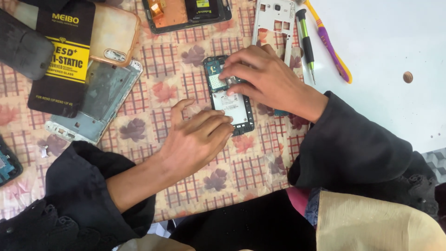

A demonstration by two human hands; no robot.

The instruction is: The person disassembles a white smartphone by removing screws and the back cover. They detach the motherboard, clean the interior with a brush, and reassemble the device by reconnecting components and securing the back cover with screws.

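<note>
Opened phone (pixel 230 95): long axis running away from the wearer; right hand (pixel 265 76) pressing fingertips on its upper half, left hand (pixel 197 135) bracing its lower edge, neither hand clasping anything.

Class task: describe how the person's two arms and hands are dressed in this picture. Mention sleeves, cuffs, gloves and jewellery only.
Both hands are bare: the left hand and right hand show no gloves, and no rings or watch can be seen. Each forearm emerges from a loose, wide black sleeve, the left sleeve and right sleeve, pushed back above the wrist. The fabric looks matt, with small raised embroidery near the cuffs.
</note>
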